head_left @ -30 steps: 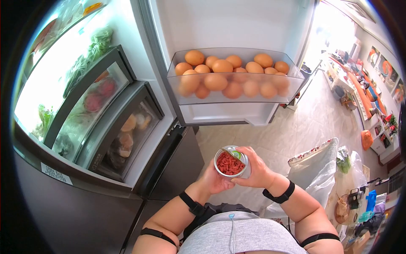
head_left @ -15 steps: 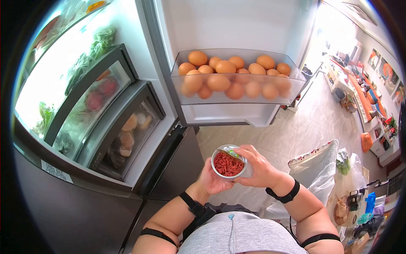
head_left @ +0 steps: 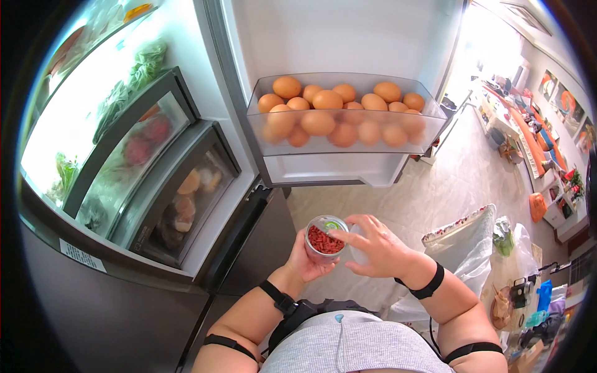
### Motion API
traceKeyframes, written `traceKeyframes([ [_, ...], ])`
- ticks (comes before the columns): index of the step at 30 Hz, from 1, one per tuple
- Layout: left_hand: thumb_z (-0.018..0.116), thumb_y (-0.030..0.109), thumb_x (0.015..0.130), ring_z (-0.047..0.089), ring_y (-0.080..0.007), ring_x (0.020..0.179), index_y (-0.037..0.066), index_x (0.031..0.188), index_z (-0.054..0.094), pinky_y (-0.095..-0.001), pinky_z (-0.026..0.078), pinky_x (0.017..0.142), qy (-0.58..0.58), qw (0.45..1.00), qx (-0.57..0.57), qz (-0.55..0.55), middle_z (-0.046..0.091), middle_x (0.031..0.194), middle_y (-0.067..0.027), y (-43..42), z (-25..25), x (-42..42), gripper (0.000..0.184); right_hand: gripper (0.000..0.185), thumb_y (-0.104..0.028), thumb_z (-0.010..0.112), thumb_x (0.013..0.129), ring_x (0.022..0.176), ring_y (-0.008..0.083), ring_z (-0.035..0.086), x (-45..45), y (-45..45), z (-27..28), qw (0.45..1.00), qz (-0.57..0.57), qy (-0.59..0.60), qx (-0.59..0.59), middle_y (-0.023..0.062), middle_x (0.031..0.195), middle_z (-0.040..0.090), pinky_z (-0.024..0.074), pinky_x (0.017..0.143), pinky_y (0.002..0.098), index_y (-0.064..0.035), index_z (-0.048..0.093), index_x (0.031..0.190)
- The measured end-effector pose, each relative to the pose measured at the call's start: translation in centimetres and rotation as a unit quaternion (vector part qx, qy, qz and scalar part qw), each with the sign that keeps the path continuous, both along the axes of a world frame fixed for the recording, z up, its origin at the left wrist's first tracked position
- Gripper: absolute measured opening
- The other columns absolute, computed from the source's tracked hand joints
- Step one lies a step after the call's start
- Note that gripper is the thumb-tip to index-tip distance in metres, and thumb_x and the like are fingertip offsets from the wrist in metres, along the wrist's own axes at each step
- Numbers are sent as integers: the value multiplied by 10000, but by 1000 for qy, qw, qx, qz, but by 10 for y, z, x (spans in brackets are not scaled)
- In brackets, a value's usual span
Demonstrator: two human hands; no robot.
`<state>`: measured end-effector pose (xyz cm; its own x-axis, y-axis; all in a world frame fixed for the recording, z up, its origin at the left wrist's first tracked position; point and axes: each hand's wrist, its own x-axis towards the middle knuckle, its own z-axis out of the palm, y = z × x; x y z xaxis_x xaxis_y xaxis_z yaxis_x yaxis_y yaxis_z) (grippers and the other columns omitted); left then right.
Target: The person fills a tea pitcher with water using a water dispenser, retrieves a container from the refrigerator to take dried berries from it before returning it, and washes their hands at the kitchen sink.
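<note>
In the middle of the view, my left hand (head_left: 305, 260) is wrapped round a small round container (head_left: 324, 251) from its left side and below. The container's top faces me, and dried red berries that look like goji berries (head_left: 323, 239) fill it. A shiny flap with a green mark (head_left: 334, 225) lies at the far side of its rim. My right hand (head_left: 380, 248) is curled at the container's right, one fingertip at the flap. Between its thumb and fingers shows a pale, see-through piece that looks like a plastic lid (head_left: 358, 239), partly hidden.
An open fridge door with a clear bin (head_left: 261, 133) of several brown eggs (head_left: 327, 99) stands ahead. Fridge drawers (head_left: 186, 199) holding food are at the left. A lined bin (head_left: 457, 245) and a bagged green vegetable (head_left: 504, 236) stand at the right.
My right hand has drawn slightly away from the container's side and its fingertip has come over the flap. The container has shifted a little left and tilted in my left hand.
</note>
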<state>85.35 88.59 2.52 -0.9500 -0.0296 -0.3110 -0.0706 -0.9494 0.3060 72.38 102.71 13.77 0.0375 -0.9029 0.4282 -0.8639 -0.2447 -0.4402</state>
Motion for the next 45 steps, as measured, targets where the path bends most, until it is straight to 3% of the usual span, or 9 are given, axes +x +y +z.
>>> traceKeyframes([
  [6,287,545,811,577,-255,721,98,1096,499,-317,505,538,-35,999,30,23,567,941,-99,7,11,1,571,539,-174,654,613,998,335,467,16,3,-8,991,-27,111,68,164,1125,423,413,833,433,-246,541,1134],
  [15,309,551,798,580,-252,687,103,1083,511,-317,499,515,-58,997,37,24,579,909,-99,2,7,-1,568,630,-168,667,627,1066,369,427,6,3,-5,997,1,23,77,180,1187,392,392,874,446,-212,448,1217],
  [23,294,561,813,578,-245,643,95,1064,524,-289,500,528,-48,999,-14,-15,594,884,-93,8,11,-7,577,679,-254,644,694,1102,345,422,-19,-12,4,989,-21,-139,46,202,1197,427,332,947,400,-31,352,1264],
  [30,321,627,807,591,-158,670,127,1009,540,-263,496,529,7,997,40,-62,601,870,-30,12,-5,-9,581,648,-288,617,703,1089,361,424,2,-27,-15,997,54,-30,43,202,1188,440,327,940,431,-72,374,1262],
  [32,328,665,793,512,-57,567,131,867,567,-176,410,447,-92,995,-14,-21,549,723,38,23,19,-10,589,635,-298,622,685,1084,353,431,5,-28,-18,998,51,14,32,184,1182,453,334,930,436,-87,407,1243],
  [35,316,703,771,484,-41,530,152,816,564,-157,379,427,-113,992,-53,-9,531,689,57,25,23,-9,606,602,-288,616,680,1082,337,437,6,-28,-18,998,64,10,12,166,1177,467,338,923,435,-85,438,1218],
  [39,300,711,769,468,-34,519,166,791,559,-156,369,436,-97,991,-87,11,517,660,67,25,19,-11,604,566,-265,597,690,1078,332,441,8,-27,-18,999,49,-12,-9,160,1175,474,340,920,427,-79,452,1205],
  [41,337,634,810,587,-105,706,146,954,566,-229,478,565,-55,993,-99,6,591,852,8,21,11,-9,558,549,-253,579,699,1079,334,440,8,-29,-19,999,25,-18,-26,162,1191,466,338,922,421,-58,453,1197],
  [45,322,584,835,557,-92,659,158,914,572,-223,420,498,-78,983,-163,22,586,810,12,26,26,-6,500,554,-256,561,721,1073,350,436,9,-30,-18,997,10,-53,-57,179,1199,455,333,927,425,-23,426,1205],
])
